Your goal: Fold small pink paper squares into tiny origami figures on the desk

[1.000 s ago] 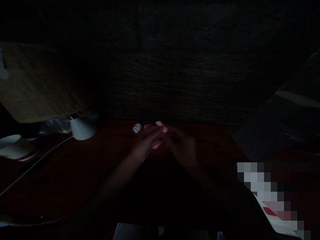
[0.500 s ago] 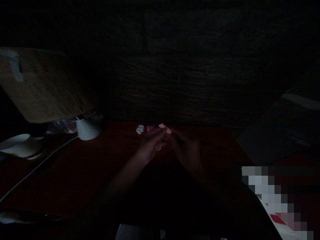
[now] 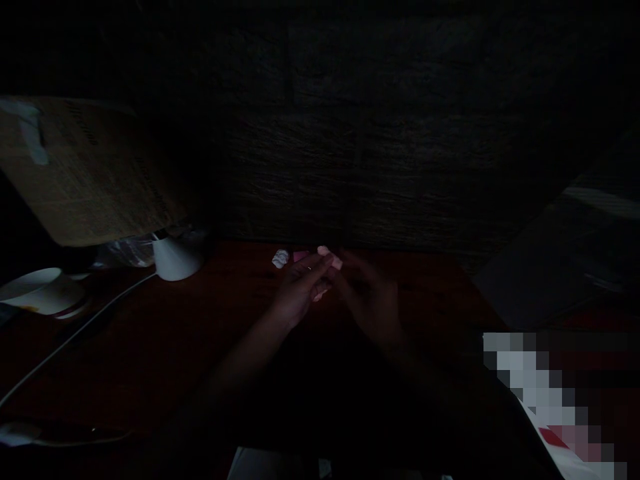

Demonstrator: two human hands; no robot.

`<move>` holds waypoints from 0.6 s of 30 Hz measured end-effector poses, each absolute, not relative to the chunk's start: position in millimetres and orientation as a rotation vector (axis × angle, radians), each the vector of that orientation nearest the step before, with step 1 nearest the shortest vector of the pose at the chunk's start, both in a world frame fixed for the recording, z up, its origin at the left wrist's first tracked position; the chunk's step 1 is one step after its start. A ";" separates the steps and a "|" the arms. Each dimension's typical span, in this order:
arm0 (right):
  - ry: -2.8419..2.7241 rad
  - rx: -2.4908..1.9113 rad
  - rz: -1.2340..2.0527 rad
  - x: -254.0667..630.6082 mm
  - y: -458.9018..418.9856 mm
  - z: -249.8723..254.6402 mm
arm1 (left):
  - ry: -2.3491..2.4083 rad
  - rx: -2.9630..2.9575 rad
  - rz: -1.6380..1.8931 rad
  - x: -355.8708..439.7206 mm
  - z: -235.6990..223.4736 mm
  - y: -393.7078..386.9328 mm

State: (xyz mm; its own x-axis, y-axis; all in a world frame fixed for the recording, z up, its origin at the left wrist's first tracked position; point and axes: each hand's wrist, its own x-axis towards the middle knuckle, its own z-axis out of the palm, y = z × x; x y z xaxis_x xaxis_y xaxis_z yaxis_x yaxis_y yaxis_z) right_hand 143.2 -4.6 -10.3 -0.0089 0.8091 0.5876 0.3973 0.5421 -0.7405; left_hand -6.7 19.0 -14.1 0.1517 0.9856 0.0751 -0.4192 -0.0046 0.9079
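Observation:
My left hand (image 3: 299,290) pinches a small pale pink piece (image 3: 336,263) that looks like folded paper, though the dim light hides its exact kind. Below those fingers, another pale pinkish bit (image 3: 320,296) shows; whether it is part of the same piece I cannot tell. Close on the other side is my right hand (image 3: 374,297), its thumb near the pink piece and its forefinger stretched out apart from it. Just beyond my left hand lie a crumpled white wad of paper (image 3: 281,259) and a flat darker pink piece (image 3: 301,255), partly covered by my fingers.
At the left stand a white cone-shaped lamp base (image 3: 175,259) with its cable (image 3: 90,323), a pale paper cup (image 3: 43,291) on its side and a brown cardboard sheet (image 3: 95,170). A dark textured wall (image 3: 340,153) closes off the back of the reddish table (image 3: 210,313).
My right forefinger has lifted slightly away from the pale pink piece. My left hand keeps its hold in nearly the same place.

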 end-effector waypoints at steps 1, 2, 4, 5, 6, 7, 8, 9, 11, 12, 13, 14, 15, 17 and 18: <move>-1.621 -1.044 0.452 143.3 -5.0 -10.1 | 0.749 0.992 1.290 -7.1 -13.8 19.1; -1.629 -1.042 0.455 143.6 -5.2 -9.6 | 0.742 0.993 1.288 -7.4 -13.5 19.2; -1.655 -1.023 0.447 144.8 -5.2 -7.8 | 0.729 0.985 1.285 -7.7 -12.5 19.5; -1.668 -1.006 0.444 145.6 -5.0 -6.7 | 0.727 0.973 1.281 -7.8 -12.0 19.6; -1.680 -0.988 0.454 146.4 -4.6 -5.5 | 0.729 0.955 1.277 -7.7 -11.6 19.7; -1.688 -0.973 0.479 147.3 -4.2 -4.4 | 0.731 0.932 1.275 -7.7 -11.1 19.9; -1.688 -0.963 0.518 148.0 -3.8 -3.4 | 0.729 0.908 1.273 -7.6 -10.7 20.0; -1.685 -0.957 0.567 148.6 -3.4 -2.6 | 0.724 0.885 1.272 -7.4 -10.3 20.1; -1.666 -0.951 0.649 149.2 -2.9 -1.5 | 0.700 0.850 1.268 -7.3 -9.8 20.1; -1.653 -0.952 0.668 149.3 -2.8 -1.2 | 0.686 0.841 1.265 -7.4 -9.8 20.2; -1.641 -0.956 0.675 149.2 -2.7 -1.1 | 0.675 0.837 1.262 -7.5 -9.8 20.2; -1.634 -0.962 0.675 149.0 -2.8 -1.1 | 0.669 0.837 1.260 -7.8 -10.0 20.3; -1.628 -0.969 0.674 148.8 -2.8 -1.2 | 0.670 0.843 1.259 -8.1 -10.4 20.5; -1.623 -0.983 0.672 148.7 -2.8 -1.6 | 0.683 0.861 1.257 -8.9 -11.5 20.9; -1.623 -0.986 0.674 148.9 -2.6 -1.8 | 0.689 0.872 1.256 -9.3 -12.1 21.2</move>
State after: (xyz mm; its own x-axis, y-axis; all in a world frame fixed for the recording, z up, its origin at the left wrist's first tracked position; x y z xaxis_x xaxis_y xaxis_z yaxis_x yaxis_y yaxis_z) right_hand 148.9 -2.6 -1.8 -0.0875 0.8655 0.4933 0.2620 0.4977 -0.8268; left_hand -9.3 21.2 -12.1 0.1930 0.9809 0.0221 -0.5088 0.0808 0.8571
